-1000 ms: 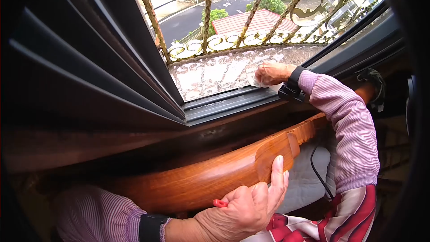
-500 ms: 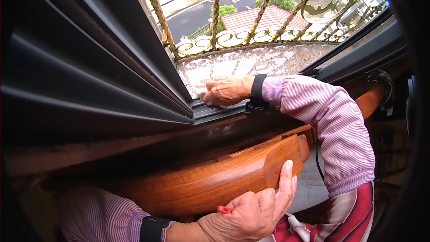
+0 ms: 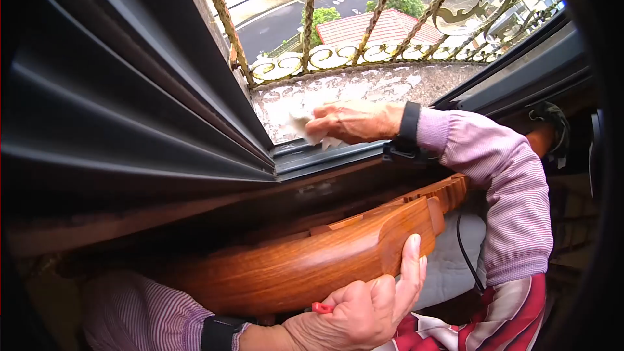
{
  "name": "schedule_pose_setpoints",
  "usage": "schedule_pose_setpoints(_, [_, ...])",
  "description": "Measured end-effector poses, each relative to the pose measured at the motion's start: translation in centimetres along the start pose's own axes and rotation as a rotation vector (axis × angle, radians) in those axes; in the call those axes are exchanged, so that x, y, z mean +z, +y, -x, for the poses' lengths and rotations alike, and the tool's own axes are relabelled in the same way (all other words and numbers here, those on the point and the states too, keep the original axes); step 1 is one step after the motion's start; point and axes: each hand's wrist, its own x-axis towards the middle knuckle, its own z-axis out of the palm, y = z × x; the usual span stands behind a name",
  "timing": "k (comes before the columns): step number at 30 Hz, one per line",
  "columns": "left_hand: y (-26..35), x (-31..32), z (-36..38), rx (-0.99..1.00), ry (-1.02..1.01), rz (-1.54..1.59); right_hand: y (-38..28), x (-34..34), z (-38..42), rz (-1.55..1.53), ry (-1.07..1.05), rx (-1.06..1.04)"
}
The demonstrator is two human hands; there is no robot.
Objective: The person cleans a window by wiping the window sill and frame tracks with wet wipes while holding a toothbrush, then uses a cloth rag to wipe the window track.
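My right hand [image 3: 354, 122] is at the window's lower track [image 3: 325, 155], just above it, its fingers closed on a crumpled white wipe [image 3: 301, 123]. Whether the wipe is paper or cloth cannot be made out. Low in the view, my left hand [image 3: 364, 309] rests against a polished, curved wooden armrest [image 3: 292, 257]. One or two of its fingers stretch along the wood, while the others curl inward. A small red end [image 3: 322, 308] pokes out of that hand; the rest of this object is hidden in the palm.
A dark window frame [image 3: 162, 97] fills the left. Beyond the track lie a stone ledge [image 3: 390, 84] and a twisted metal railing [image 3: 309, 19]. A grey cushion [image 3: 448, 260] and a black cable [image 3: 465, 247] sit right of the armrest.
My right hand has moved right along the window track and lifted slightly, so more of the white wipe shows. My left hand stays at the armrest.
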Motion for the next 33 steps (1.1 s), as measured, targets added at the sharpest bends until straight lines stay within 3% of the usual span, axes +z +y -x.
schedule_pose_setpoints(2, [-0.2, 0.0, -0.1, 0.002, 0.003, 0.014, -0.2, 3.0, -2.6, -0.012, -0.103, -0.222])
schedule_pose_setpoints(5, [-0.3, -0.2, 0.0, 0.012, 0.004, 0.012, -0.4, 4.9, -1.5, 0.202, -0.23, -0.016])
schedule_pose_setpoints(8, [-0.5, -0.3, -0.3, 0.059, -0.007, -0.024, 0.3, 2.6, 3.0, 0.356, -0.404, 0.184])
schedule_pose_setpoints(10, [-1.5, -0.5, -1.1, 0.178, -0.023, -0.11, 1.1, 1.5, 6.7, 0.386, -0.283, 0.169])
schedule_pose_setpoints(13, [-1.9, -2.0, -1.2, 0.114, -0.117, 0.047, 4.1, 0.5, 9.8, 0.29, -0.359, 0.151])
schedule_pose_setpoints(16, [-1.8, -2.4, -1.1, 0.124, -0.148, 0.007, 11.5, 2.6, 12.7, 0.13, -0.485, 0.33])
schedule_pose_setpoints(17, [-1.7, -2.4, -1.0, 0.127, -0.151, 0.008, 11.0, 1.2, 12.6, 0.246, -0.602, 0.419])
schedule_pose_setpoints(20, [-1.5, -2.1, -0.8, 0.134, -0.144, 0.011, 9.0, -2.4, 13.5, 0.425, -0.039, 0.45])
schedule_pose_setpoints(22, [-1.6, -2.0, -0.8, 0.146, -0.141, -0.001, 6.6, -5.5, 12.4, 0.375, 0.114, 0.522])
schedule_pose_setpoints(26, [-1.1, -1.9, -1.0, 0.124, -0.113, -0.04, 2.8, -9.9, 12.8, 0.376, 0.215, 0.631])
schedule_pose_setpoints(29, [-1.2, -1.9, -0.8, 0.123, -0.102, -0.035, 2.3, -10.6, 14.9, 0.599, 0.313, 0.446])
schedule_pose_setpoints(32, [-1.1, -1.6, -0.5, 0.111, -0.092, -0.006, 1.4, -10.8, 15.6, 0.329, 0.282, 0.582])
schedule_pose_setpoints(33, [-1.3, -1.7, -0.6, 0.128, -0.107, -0.007, 0.4, -11.2, 15.0, 0.233, 0.159, 0.759])
